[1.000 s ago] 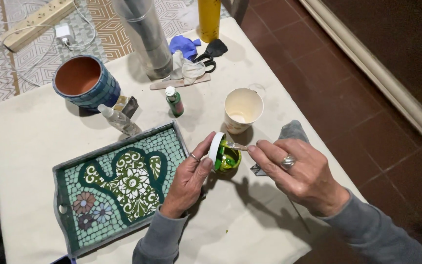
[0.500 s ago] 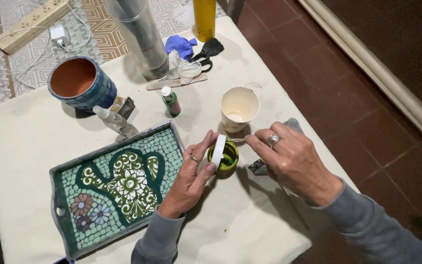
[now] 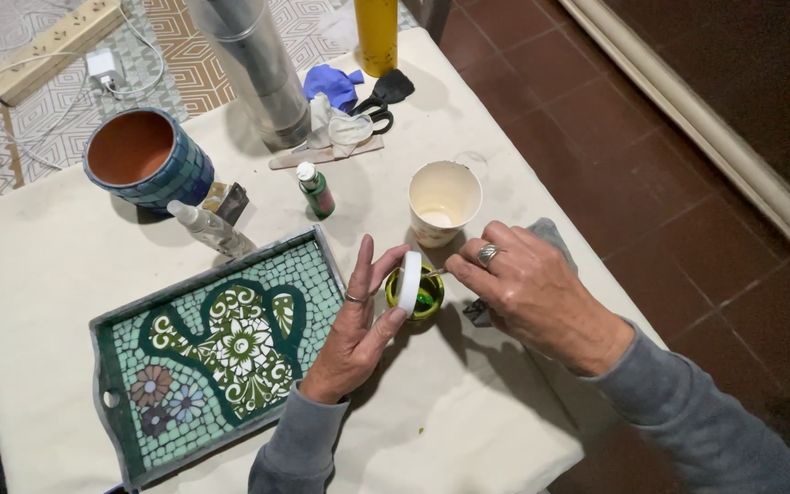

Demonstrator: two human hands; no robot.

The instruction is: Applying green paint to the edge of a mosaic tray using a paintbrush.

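A mosaic tray (image 3: 130,311) lay near left; far left stood a blue-tiled pot (image 3: 189,174), a paper cup (image 3: 445,197) right of centre.

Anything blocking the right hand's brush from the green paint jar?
Nothing visible does. The right hand holds the brush over the open mouth of the green paint jar. The left hand holds the white lid tilted up at the jar's left rim, clear of the opening.

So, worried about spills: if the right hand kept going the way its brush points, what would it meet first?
Probably the small green paint jar, then the white lid in the left hand; the right hand is already at the rim.
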